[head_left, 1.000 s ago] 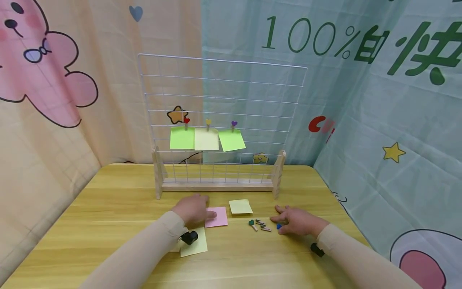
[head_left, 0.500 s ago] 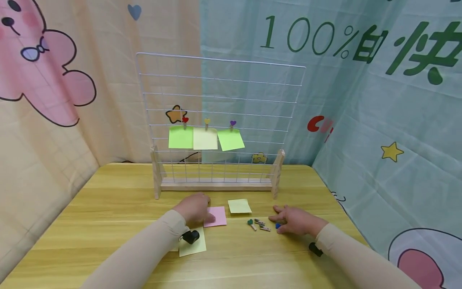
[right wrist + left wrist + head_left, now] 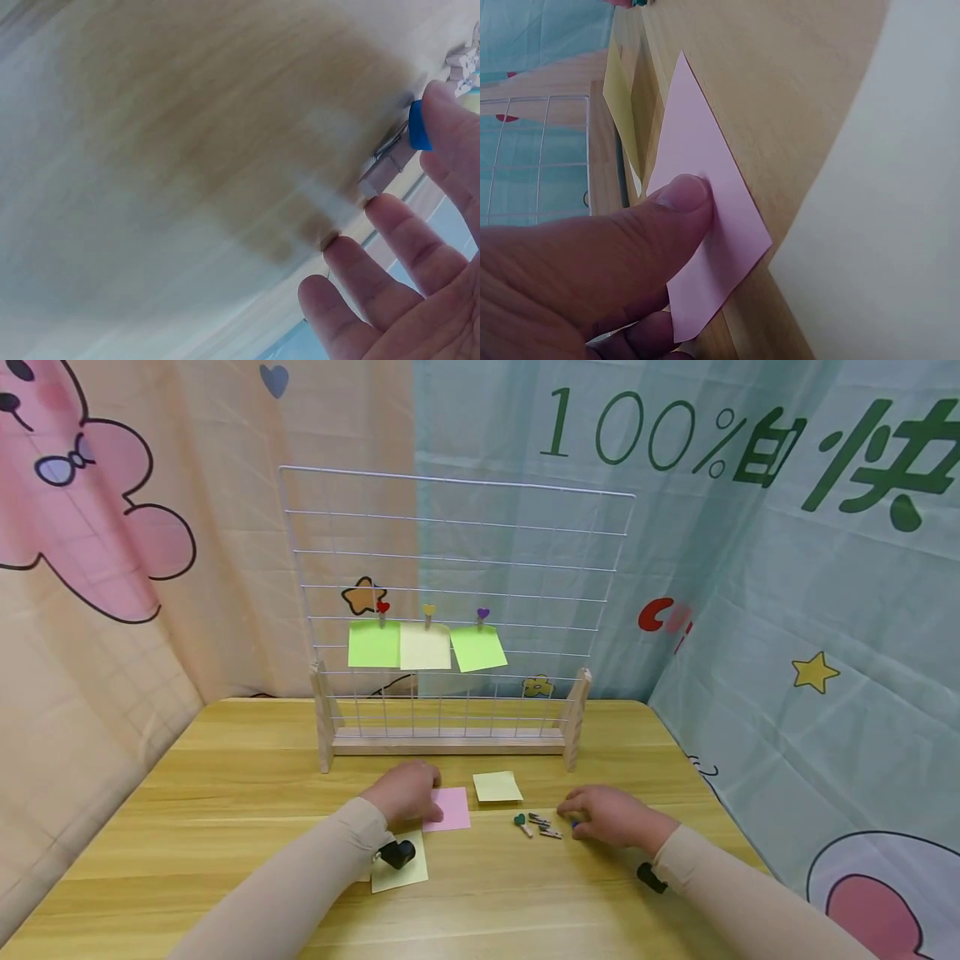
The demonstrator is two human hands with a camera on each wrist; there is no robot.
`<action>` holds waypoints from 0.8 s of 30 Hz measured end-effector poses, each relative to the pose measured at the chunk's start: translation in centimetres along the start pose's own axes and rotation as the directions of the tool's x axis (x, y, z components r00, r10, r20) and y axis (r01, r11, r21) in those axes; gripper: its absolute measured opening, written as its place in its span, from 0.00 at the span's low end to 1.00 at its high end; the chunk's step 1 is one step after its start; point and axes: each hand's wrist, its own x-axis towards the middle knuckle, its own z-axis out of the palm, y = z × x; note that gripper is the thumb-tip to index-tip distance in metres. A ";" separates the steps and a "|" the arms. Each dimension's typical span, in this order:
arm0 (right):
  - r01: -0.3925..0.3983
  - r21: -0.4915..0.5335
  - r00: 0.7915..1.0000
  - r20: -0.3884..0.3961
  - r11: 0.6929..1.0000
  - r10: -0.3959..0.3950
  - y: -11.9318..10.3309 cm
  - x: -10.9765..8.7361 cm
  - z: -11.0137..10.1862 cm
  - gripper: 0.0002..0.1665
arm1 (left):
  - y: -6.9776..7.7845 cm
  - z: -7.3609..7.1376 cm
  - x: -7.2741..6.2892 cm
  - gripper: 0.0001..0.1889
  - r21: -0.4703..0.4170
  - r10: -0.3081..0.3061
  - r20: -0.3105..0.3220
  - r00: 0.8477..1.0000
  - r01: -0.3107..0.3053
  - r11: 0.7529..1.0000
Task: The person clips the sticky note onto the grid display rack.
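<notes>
Pink note (image 3: 711, 274): pinched between thumb and fingers of left hand (image 3: 405, 792), well inside edges of worktop (image 3: 247, 777). Blue-heart clip (image 3: 388, 166): enclosed by bent fingers of right hand (image 3: 615, 817), heart touched by thumb, nearer right edge. Loose clips (image 3: 542, 821): laid between hands. Rack (image 3: 448, 747): set near back edge, three notes (image 3: 425, 647) clipped on.

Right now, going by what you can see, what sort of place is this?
It looks like a makeshift indoor tabletop workspace: a wooden table closed in by printed curtains, with a wire grid rack standing on it that holds clipped paper notes.
</notes>
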 end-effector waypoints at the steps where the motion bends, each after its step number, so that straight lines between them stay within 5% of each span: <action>1: 0.010 -0.013 1.000 -0.009 1.000 -0.011 0.0 0.1 0.1 0.21 | 0.0 0.0 0.0 0.18 -0.013 -0.003 0.002 1.000 0.003 1.000; 17: 0.085 -0.070 0.988 -0.121 0.994 -0.093 0.5 0.0 1.0 0.08 | 0.0 0.2 0.2 0.15 -0.143 -0.027 0.035 0.999 0.032 0.989; 24: 0.019 -0.025 0.993 -0.112 1.000 -0.022 0.4 -0.1 1.1 0.06 | -0.1 0.4 0.1 0.17 -0.177 -0.026 0.041 0.999 0.033 0.984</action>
